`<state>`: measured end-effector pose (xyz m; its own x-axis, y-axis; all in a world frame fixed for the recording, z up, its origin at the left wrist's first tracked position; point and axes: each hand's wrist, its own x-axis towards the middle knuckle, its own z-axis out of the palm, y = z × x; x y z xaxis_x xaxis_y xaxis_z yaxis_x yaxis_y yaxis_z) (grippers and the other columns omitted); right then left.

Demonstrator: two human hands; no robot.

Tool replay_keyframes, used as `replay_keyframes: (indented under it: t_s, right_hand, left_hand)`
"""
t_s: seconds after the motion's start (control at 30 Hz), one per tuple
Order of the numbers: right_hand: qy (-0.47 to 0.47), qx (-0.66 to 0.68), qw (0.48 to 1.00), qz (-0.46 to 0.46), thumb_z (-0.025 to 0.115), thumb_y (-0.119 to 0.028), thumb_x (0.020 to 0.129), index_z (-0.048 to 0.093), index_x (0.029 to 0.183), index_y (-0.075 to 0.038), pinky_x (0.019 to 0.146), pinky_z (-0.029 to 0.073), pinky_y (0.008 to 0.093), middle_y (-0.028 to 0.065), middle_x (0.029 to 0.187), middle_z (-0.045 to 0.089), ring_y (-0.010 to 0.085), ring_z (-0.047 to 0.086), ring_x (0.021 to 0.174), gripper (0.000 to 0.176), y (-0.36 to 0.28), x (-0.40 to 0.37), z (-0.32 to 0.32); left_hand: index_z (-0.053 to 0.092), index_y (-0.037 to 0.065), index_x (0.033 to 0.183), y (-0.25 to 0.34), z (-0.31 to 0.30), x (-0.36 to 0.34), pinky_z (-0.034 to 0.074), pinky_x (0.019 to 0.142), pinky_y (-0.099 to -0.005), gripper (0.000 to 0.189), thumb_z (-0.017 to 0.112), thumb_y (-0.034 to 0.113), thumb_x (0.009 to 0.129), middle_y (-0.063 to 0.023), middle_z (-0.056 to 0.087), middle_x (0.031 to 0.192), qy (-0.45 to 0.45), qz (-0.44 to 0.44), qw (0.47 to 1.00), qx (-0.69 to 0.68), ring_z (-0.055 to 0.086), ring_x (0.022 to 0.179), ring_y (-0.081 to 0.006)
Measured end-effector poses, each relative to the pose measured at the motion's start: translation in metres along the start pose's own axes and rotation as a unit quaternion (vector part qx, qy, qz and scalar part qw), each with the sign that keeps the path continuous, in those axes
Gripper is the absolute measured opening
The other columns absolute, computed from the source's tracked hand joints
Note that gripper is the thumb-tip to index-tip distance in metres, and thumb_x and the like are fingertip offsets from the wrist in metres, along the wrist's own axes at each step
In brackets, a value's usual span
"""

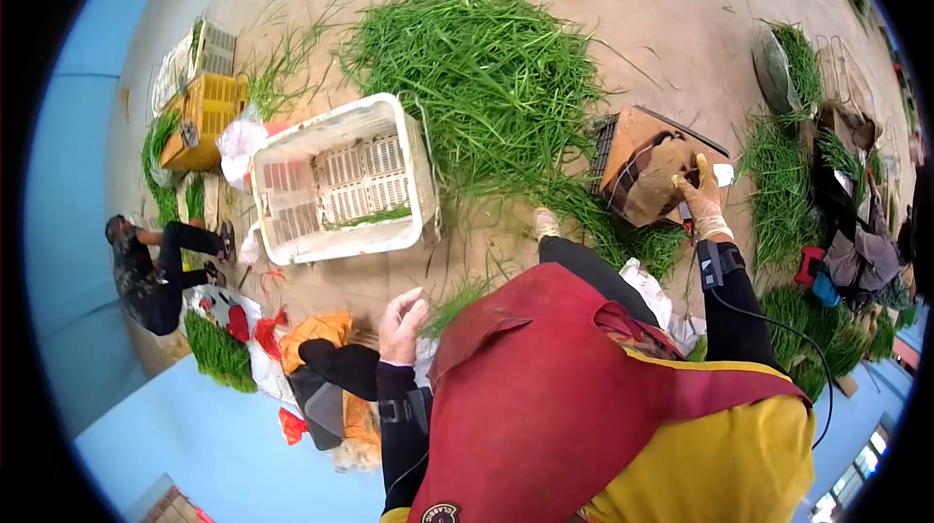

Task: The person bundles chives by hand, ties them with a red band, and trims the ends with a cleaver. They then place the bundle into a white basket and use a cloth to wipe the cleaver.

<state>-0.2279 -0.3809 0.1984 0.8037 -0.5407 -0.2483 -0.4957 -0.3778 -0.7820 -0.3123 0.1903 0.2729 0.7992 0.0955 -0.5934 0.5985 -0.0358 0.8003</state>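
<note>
My left hand [402, 325], in a thin pale glove, is raised over the floor beside the red apron; its fingers are bent close together, and what they hold, if anything, is too small to make out. Out to the right, my right hand [702, 200], in a yellowed glove, has its fingers spread at the edge of a brown cushion [654, 180]. That cushion rests on an orange-brown board [632, 129]. A large pile of long green stalks [477, 75] lies on the floor ahead. Left of it stands a white plastic crate [341, 178] with a few green stalks inside.
At the far left a person [161, 265] sits low near a yellow crate [209, 114]. More green bundles [778, 182] lie along the right side. Bags and an orange cloth [316, 336] are at the lower left. A white bag [657, 294] lies near my legs.
</note>
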Motion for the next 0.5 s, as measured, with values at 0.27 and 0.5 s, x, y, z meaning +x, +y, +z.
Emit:
replay_keyframes:
  t_s: [0.27,0.5]
  right_hand:
    - [-0.393,0.555,0.722,0.128,0.054,-0.063,0.087,0.048,0.136,-0.003,0.09,0.052,0.0393,0.0155,0.126,0.059,0.0256,0.059,0.112,0.078,-0.136,0.03,0.049]
    - [-0.427,0.638,0.627,0.13,0.052,-0.059,0.09,0.05,0.133,-0.003,0.093,0.048,0.0397,0.0124,0.121,0.061,0.0239,0.058,0.109,0.07,-0.237,-0.007,0.133]
  left_hand:
    - [0.052,0.001,0.129,0.132,0.109,0.078,0.047,0.09,-0.028,0.044,0.061,0.017,0.089,-0.011,0.057,0.126,-0.127,0.091,0.987,0.029,0.058,0.113,-0.0204]
    - [0.053,-0.003,0.126,0.197,0.196,0.121,0.038,0.105,-0.0353,0.046,0.068,0.014,0.086,-0.0152,0.054,0.124,-0.237,0.253,0.938,0.021,0.05,0.12,-0.0238]
